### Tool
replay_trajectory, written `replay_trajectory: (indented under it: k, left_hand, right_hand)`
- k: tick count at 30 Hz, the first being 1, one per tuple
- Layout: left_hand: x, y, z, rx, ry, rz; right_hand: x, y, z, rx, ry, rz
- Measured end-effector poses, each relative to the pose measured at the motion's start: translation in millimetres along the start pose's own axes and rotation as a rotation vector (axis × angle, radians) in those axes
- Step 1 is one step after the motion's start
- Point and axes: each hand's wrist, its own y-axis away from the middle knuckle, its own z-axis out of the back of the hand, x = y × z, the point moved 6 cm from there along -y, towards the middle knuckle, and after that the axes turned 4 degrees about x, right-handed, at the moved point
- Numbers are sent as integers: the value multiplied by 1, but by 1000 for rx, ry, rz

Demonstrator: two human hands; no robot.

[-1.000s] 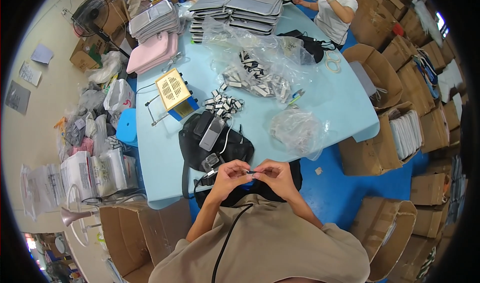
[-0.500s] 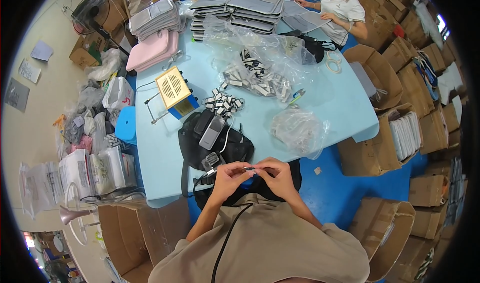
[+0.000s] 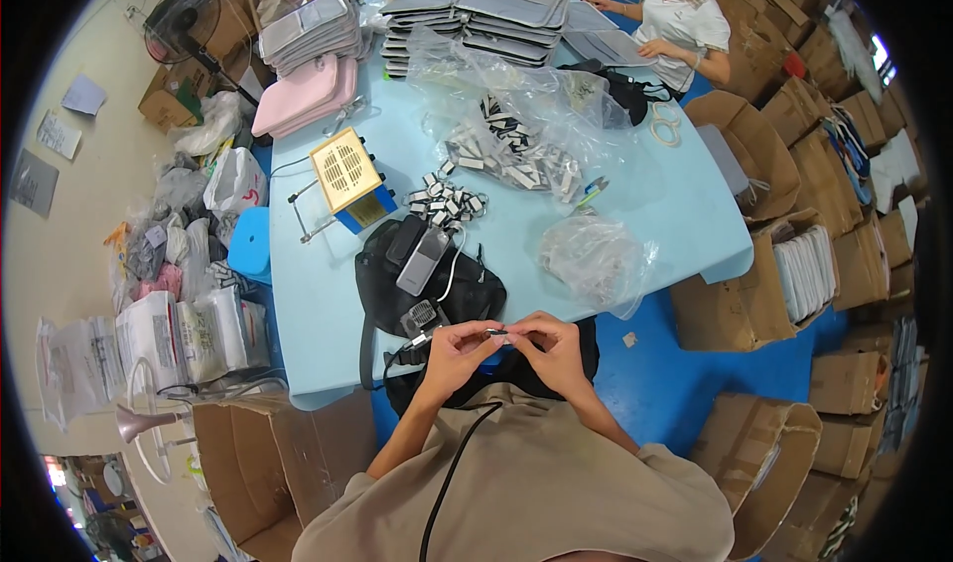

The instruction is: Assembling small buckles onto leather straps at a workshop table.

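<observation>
Near the table's front edge, my left hand (image 3: 460, 351) and my right hand (image 3: 552, 350) meet fingertip to fingertip. Both are closed in a pinch on a small dark piece (image 3: 497, 334), mostly covered by the fingers and too small to identify. Just beyond my left hand lies a black bag (image 3: 482, 292) with a grey handheld device (image 3: 424, 261) and a white cable on top. Behind it sits a loose heap of small silver-and-black pieces (image 3: 449, 205). More such pieces (image 3: 516, 160) fill a clear plastic bag farther back.
A yellow-topped blue device (image 3: 345, 173) with a wire handle stands on the light blue table (image 3: 635, 200). Grey sleeves (image 3: 467, 11) and pink sleeves (image 3: 303, 98) are stacked at the back. Cardboard boxes (image 3: 740, 294) line the right. A co-worker (image 3: 683, 26) handles grey sleeves across the table.
</observation>
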Motion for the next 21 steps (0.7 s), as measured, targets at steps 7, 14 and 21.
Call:
replay_trajectory:
  k: [7,14,21]
  left_hand:
    - [-14,2,15,-25,-158,-37]
    - [-91,-4,121,-352,-309,-107]
    - [-176,-15,342,-627,-519,-280]
  right_hand:
    - [-1,-7,-10,54,-77,-52]
    - [-11,0,8,-25,-21,-108]
    - [-26,-6,4,5,-24,-159]
